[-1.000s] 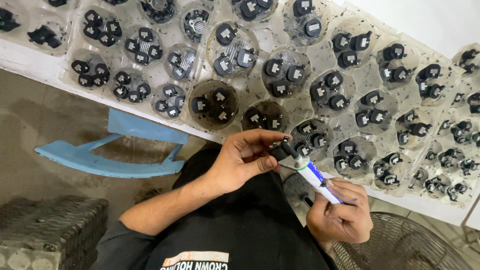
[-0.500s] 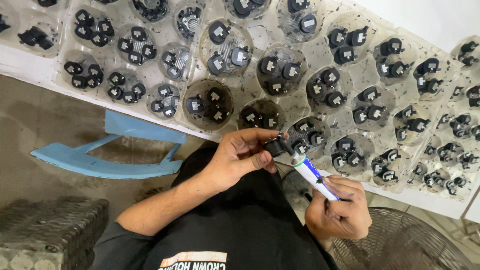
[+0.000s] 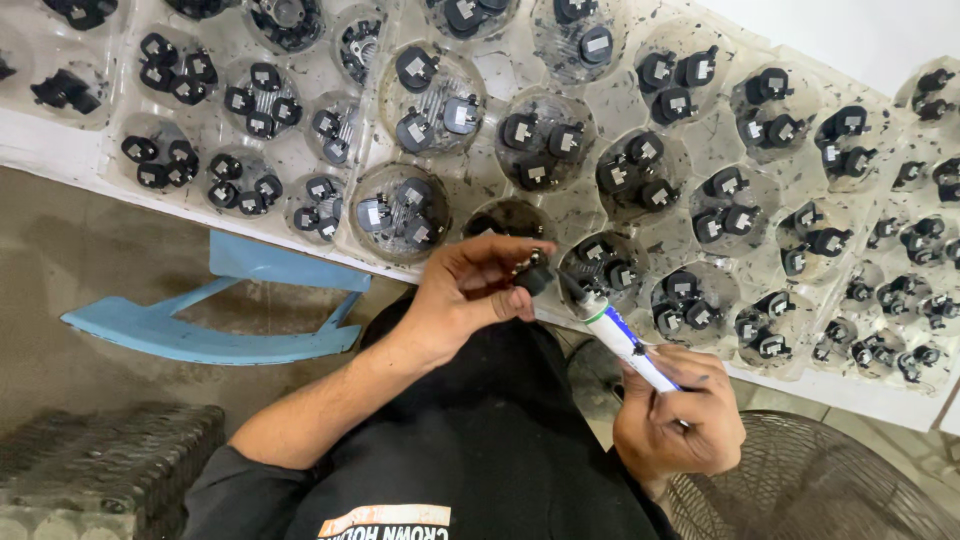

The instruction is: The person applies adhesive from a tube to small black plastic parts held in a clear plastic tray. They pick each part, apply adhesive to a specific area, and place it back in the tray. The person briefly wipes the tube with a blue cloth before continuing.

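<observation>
Pinching small black part (image 3: 532, 277) in left hand (image 3: 470, 300), fingers closed round it, just over tray (image 3: 600, 120) edge on worktop. Right hand (image 3: 680, 420) gripping white-and-blue tube (image 3: 625, 340), nozzle now touching part; half-second ago slightly apart. Application seemingly under way.

Small parts (image 3: 432, 100) sit in tray (image 3: 480, 190) behind both hands (image 3: 470, 290).

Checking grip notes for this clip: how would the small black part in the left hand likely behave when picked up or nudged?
The small black part is pinched by fingertips of the left hand alone, so it is probably light. It looks like rigid moulded plastic, so likely stiff. Similar parts sit upright in the clear tray cups, so it is probably stable, though it could tip if nudged.
</observation>
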Demonstrator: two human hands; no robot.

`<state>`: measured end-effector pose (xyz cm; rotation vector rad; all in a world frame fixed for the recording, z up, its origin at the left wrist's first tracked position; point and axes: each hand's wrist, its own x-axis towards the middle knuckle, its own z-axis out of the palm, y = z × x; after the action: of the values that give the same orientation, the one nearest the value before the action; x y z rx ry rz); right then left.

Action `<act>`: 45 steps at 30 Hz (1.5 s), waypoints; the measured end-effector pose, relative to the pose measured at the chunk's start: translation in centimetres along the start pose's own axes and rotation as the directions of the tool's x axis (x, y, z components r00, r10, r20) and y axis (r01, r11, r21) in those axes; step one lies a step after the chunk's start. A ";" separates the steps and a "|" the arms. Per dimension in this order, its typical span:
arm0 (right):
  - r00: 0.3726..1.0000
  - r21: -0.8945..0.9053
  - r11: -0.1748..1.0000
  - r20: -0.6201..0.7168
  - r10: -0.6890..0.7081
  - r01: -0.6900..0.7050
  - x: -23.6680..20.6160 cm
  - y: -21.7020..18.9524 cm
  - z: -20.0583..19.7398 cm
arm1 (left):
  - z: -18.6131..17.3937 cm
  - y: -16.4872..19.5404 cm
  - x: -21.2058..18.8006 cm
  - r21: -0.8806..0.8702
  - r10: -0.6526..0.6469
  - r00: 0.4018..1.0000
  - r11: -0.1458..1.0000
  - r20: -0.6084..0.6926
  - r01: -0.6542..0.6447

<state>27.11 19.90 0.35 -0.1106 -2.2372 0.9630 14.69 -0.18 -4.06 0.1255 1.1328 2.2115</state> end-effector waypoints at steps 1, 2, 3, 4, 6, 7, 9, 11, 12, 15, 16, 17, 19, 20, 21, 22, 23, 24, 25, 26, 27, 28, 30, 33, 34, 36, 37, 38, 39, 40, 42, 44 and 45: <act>0.999 0.009 1.000 -0.033 0.010 -0.010 -0.2 0.3 -0.2 | -0.1 0.4 0.8 0.086 0.036 0.998 0.996 -0.041 -0.033; 0.998 0.018 1.000 -0.063 0.021 -0.020 -0.4 0.6 -0.4 | -0.3 0.9 1.8 0.171 0.076 0.994 0.983 -0.081 -0.061; 0.995 0.021 0.999 -0.093 0.041 -0.039 -0.6 0.9 -0.6 | -0.7 1.4 3.1 0.298 0.140 0.987 0.948 -0.084 -0.109; 0.991 0.025 0.998 -0.121 0.061 -0.058 -0.8 1.1 -0.9 | -1.3 2.1 4.7 0.420 0.204 0.976 0.895 -0.079 -0.153; 0.983 0.040 0.995 -0.156 0.092 -0.086 -1.0 1.6 -1.4 | -2.0 3.5 8.2 0.646 0.352 0.935 0.706 0.034 -0.290; 0.981 0.047 0.994 -0.163 0.103 -0.097 -1.0 1.9 -1.7 | -2.1 4.0 9.7 0.670 0.375 0.927 0.684 0.015 -0.287; 0.979 0.060 0.994 -0.174 0.103 -0.094 -0.8 2.5 -2.2 | -2.2 4.9 12.5 0.765 0.407 0.913 0.588 0.003 -0.265; 0.981 0.073 0.995 -0.176 0.081 -0.069 -0.4 3.2 -2.8 | -2.1 5.4 15.0 0.880 0.426 0.905 0.425 0.013 -0.213; 0.985 0.066 0.996 -0.155 0.074 -0.065 -0.2 3.5 -3.2 | -1.9 5.4 16.0 0.938 0.446 0.894 0.296 0.030 -0.179; 0.992 0.051 0.996 -0.100 0.073 -0.068 0.5 4.1 -4.5 | -1.5 5.0 19.4 0.990 0.534 0.834 -0.066 0.138 -0.121; 0.992 0.052 0.995 -0.086 0.088 -0.084 0.6 4.2 -4.9 | -1.4 4.7 20.3 0.978 0.579 0.790 -0.155 0.202 -0.136; 0.992 0.053 0.994 -0.074 0.104 -0.101 0.8 4.3 -5.3 | -1.3 4.4 21.0 0.958 0.613 0.742 -0.246 0.270 -0.145; 0.991 0.069 0.990 -0.043 0.125 -0.122 1.1 4.6 -6.0 | -1.3 3.8 22.1 0.956 0.531 0.835 -0.294 0.143 0.023; 0.991 0.077 0.988 -0.030 0.134 -0.132 1.3 4.8 -6.3 | -1.3 3.6 22.7 0.941 0.490 0.869 -0.323 0.074 0.102; 0.988 0.081 0.986 -0.039 0.152 -0.148 1.4 5.0 -6.5 | -1.4 3.4 23.1 0.933 0.482 0.874 -0.337 0.057 0.124; 0.984 0.082 0.982 -0.045 0.172 -0.168 1.4 5.1 -6.7 | -1.4 3.3 23.3 0.926 0.471 0.881 -0.348 0.038 0.147; 0.980 0.084 0.979 -0.051 0.193 -0.188 1.5 5.3 -6.9 | -1.3 3.2 23.6 0.918 0.460 0.888 -0.360 0.018 0.168; 0.978 0.094 0.977 -0.066 0.199 -0.192 1.6 5.5 -7.0 | -1.2 3.1 24.0 0.905 0.443 0.897 -0.380 -0.002 0.190; 0.975 0.106 0.974 -0.079 0.206 -0.198 1.6 5.8 -7.1 | -1.0 3.1 24.2 0.891 0.425 0.905 -0.400 -0.026 0.214; 0.973 0.120 0.972 -0.090 0.214 -0.203 1.6 6.0 -7.2 | -0.8 3.1 24.3 0.875 0.408 0.912 -0.422 -0.052 0.239; 0.973 0.118 0.972 -0.088 0.212 -0.201 1.7 6.2 -7.3 | -0.5 3.2 24.3 0.870 0.417 0.909 -0.438 -0.028 0.227; 0.974 0.115 0.974 -0.090 0.208 -0.197 1.7 6.4 -7.5 | -0.2 3.2 24.3 0.865 0.426 0.905 -0.455 0.001 0.213; 0.973 0.102 0.974 -0.090 0.210 -0.201 1.8 6.8 -7.9 | 0.4 3.0 24.2 0.880 0.424 0.896 -0.466 0.133 0.091; 0.972 0.098 0.973 -0.094 0.218 -0.208 1.8 7.1 -8.1 | 0.4 2.8 24.4 0.853 0.373 0.841 -0.489 0.392 -0.181; 0.972 0.099 0.974 -0.099 0.214 -0.204 1.7 7.2 -8.1 | 0.3 2.5 24.8 0.823 0.333 0.829 -0.516 0.450 -0.239; 0.970 0.102 0.973 -0.106 0.218 -0.208 1.5 7.1 -8.0 | 0.0 1.8 26.0 0.786 0.275 0.818 -0.540 0.504 -0.302; 0.968 0.105 0.971 -0.109 0.227 -0.216 1.4 7.1 -7.9 | 0.0 1.2 26.7 0.782 0.258 0.825 -0.542 0.503 -0.308; 0.965 0.110 0.968 -0.112 0.236 -0.224 1.3 7.1 -7.9 | -0.2 0.8 27.4 0.778 0.240 0.831 -0.545 0.501 -0.311; 0.964 0.115 0.967 -0.114 0.239 -0.226 1.3 7.1 -7.9 | -0.4 0.5 28.0 0.774 0.219 0.845 -0.555 0.488 -0.303; 0.963 0.120 0.966 -0.116 0.243 -0.229 1.2 7.1 -7.8 | -0.6 0.2 28.5 0.771 0.198 0.858 -0.564 0.474 -0.296; 0.962 0.132 0.965 -0.120 0.244 -0.228 1.1 7.2 -7.8 | -0.9 -0.3 29.0 0.750 0.157 0.867 -0.588 0.472 -0.301; 0.962 0.148 0.962 -0.118 0.247 -0.228 0.9 7.3 -7.7 | -1.2 -0.5 29.2 0.719 0.114 0.864 -0.613 0.490 -0.327; 0.959 0.151 0.960 -0.126 0.254 -0.235 0.9 7.3 -7.7 | -1.3 -0.4 29.2 0.738 0.084 0.872 -0.575 0.483 -0.353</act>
<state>29.94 30.15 -0.31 -0.3929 -2.0507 1.1960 -8.67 16.09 -10.90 1.5265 2.8767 0.2863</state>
